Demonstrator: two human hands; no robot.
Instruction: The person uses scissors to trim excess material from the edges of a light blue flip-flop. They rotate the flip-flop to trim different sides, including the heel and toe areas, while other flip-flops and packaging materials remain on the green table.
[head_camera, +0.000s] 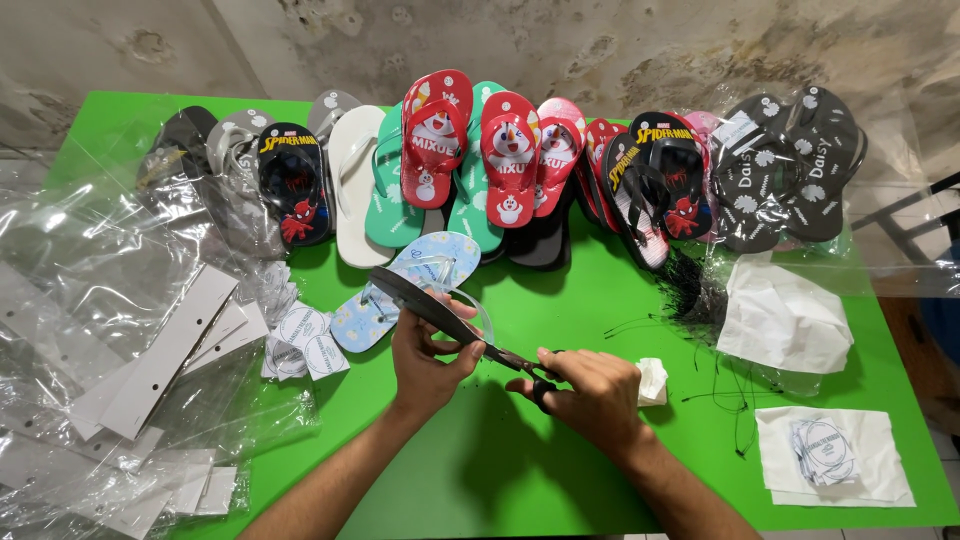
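My left hand (425, 362) grips a dark flip-flop (425, 302) with a clear strap, holding it up on edge over the green table (560, 300). My right hand (590, 392) holds black scissors (515, 360), whose blades point left and meet the heel end of that flip-flop. Just behind it lies a pale blue patterned flip-flop pair (405, 285), flat on the table.
A row of flip-flops (510, 160) in black, white, green and red lines the table's far side, some in clear bags. Clear plastic bags and white card strips (160, 350) cover the left. Round tags (300, 335), black strings (700, 300), white paper (780, 320) and a small white wad (652, 380) lie around.
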